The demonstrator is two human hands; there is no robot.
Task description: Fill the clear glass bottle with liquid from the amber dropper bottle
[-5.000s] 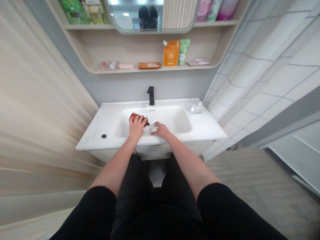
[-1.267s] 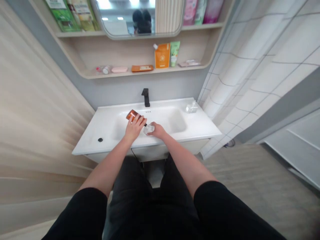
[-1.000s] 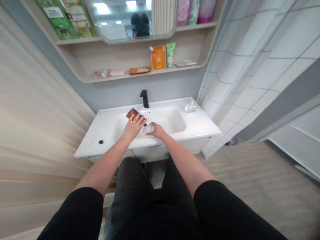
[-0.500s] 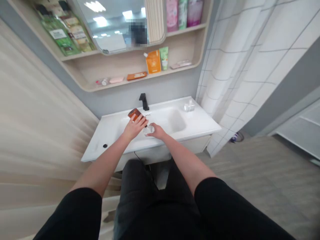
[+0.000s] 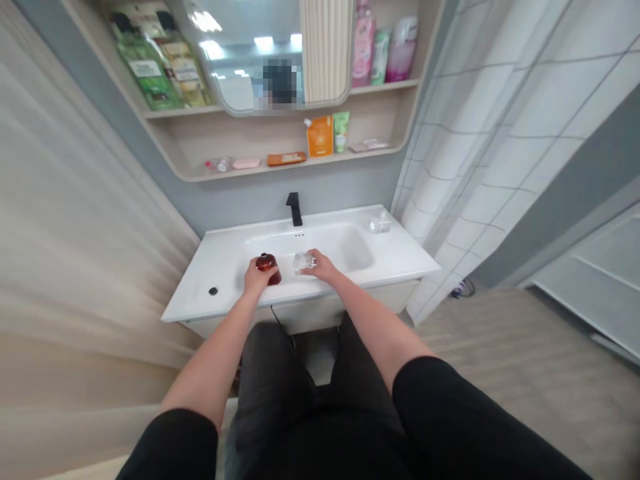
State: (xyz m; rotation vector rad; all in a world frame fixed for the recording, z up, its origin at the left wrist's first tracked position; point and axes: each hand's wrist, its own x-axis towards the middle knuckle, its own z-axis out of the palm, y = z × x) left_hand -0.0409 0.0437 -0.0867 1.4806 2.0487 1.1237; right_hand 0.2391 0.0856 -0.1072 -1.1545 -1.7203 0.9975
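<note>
My left hand (image 5: 256,277) is wrapped round an amber-brown bottle (image 5: 271,267), which stands nearly upright over the left part of the white sink (image 5: 357,250). The bottle's narrow neck shows no cap on it. To its right, my right hand (image 5: 323,265) grips a small clear bottle (image 5: 303,263) that looks tilted over the basin. Whatever is inside the clear bottle is too small to make out. The two bottles are apart from each other.
A black faucet (image 5: 295,209) rises behind the basin. On the counter's left lies a small black cap (image 5: 213,291); clear containers (image 5: 381,223) stand at the right corner. Above hangs a mirrored shelf cabinet (image 5: 170,175) with bottles, an orange pouch (image 5: 320,137) and a green tube (image 5: 341,131).
The amber bottle has gone from tipped against the clear bottle to nearly upright, lower and nearer me. The clear bottle has parted from it. The camera view has shifted slightly.
</note>
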